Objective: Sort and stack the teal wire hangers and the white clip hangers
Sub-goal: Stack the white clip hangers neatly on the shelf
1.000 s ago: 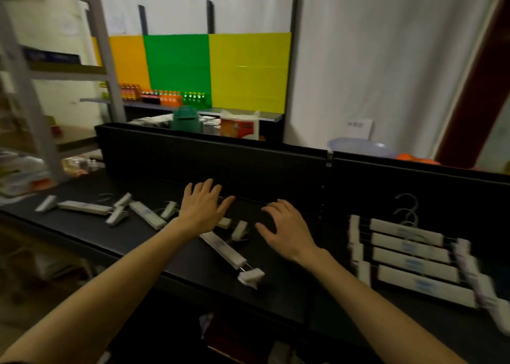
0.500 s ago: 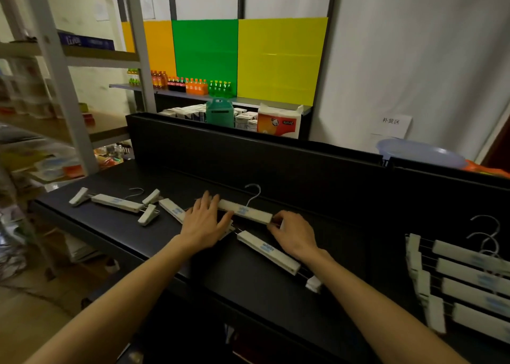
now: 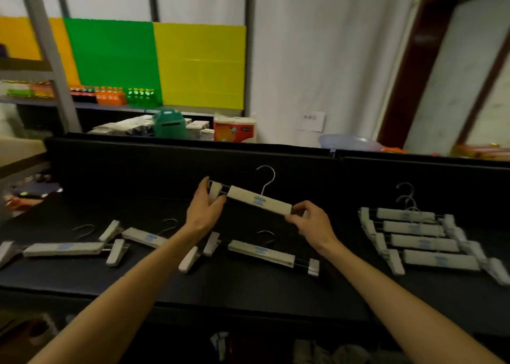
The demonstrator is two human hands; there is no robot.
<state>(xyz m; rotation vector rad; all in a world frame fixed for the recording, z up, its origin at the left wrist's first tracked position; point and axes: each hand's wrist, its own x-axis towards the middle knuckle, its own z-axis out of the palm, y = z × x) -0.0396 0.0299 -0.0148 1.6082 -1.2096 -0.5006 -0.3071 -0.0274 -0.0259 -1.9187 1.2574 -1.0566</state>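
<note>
Both hands (left [image 3: 204,213], right [image 3: 311,221]) hold clip hanger [image 3: 259,199].

A: What do the hands hold?
B: One white hanger [image 3: 259,199], lifted above the tabletop [image 3: 248,283]; left hand [image 3: 204,211] grips its left clip, right hand [image 3: 310,221] pinches the right end.
A: And elsewhere?
B: A stack [image 3: 422,236] on the right; three loose hangers [image 3: 260,252] lie left and centre.
</note>
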